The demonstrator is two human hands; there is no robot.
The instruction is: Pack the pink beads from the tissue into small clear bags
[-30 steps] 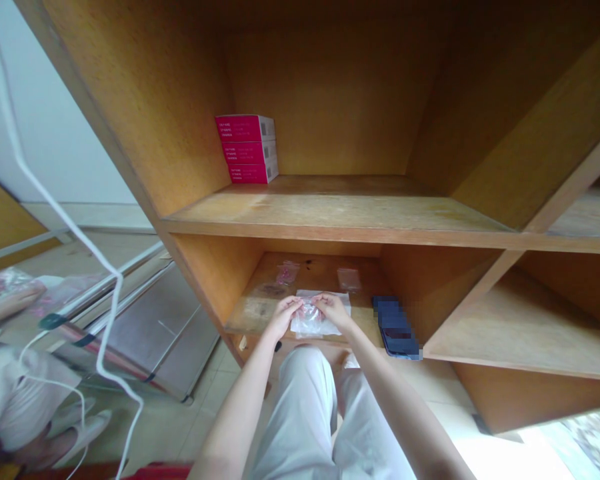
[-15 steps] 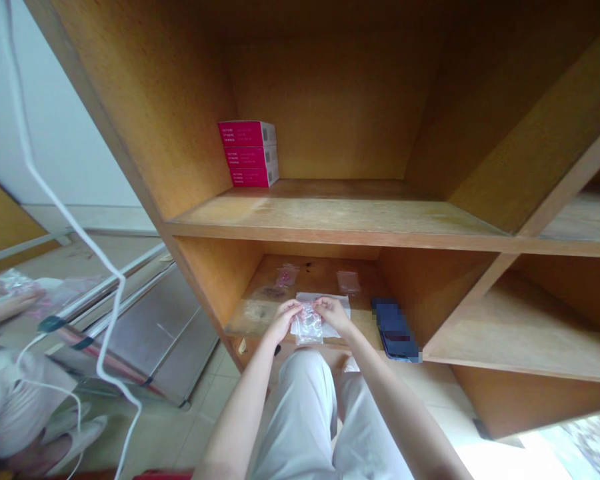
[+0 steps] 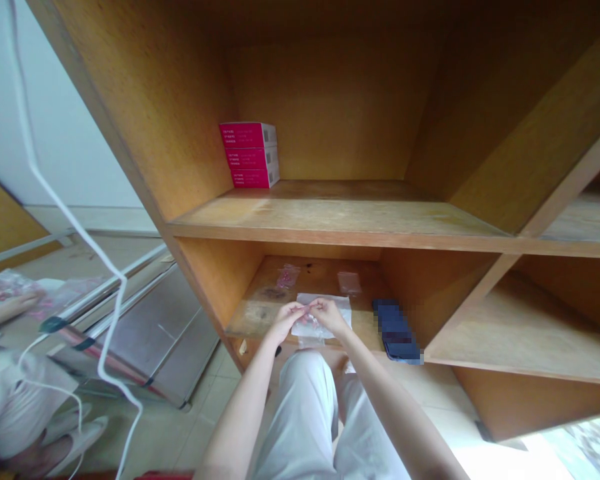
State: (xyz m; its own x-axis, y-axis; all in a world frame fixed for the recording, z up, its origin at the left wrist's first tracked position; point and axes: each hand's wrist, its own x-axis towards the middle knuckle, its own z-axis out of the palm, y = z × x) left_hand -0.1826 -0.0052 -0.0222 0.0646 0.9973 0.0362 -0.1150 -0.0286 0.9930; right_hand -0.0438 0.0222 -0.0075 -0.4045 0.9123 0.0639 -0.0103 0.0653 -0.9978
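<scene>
clear plastic bag (image 3: 311, 325) pinched between two bare hands over the lower plywood shelf (image 3: 260, 319)
left hand (image 3: 291, 319) and right hand (image 3: 331, 315) both hold narrow grips, their fingertips (image 3: 310, 309) meeting on the bag above a white paper sheet (image 3: 336, 307) near the shelf's front edge. farther back lie a small pink-filled plastic bag (image 3: 288, 275) and a small clear plastic bag (image 3: 349, 283). to the right rests a dark blue phone (image 3: 396, 331), pixelated. on the shelf above, three stacked magenta cardboard boxes (image 3: 249, 155) stand at far left.
</scene>
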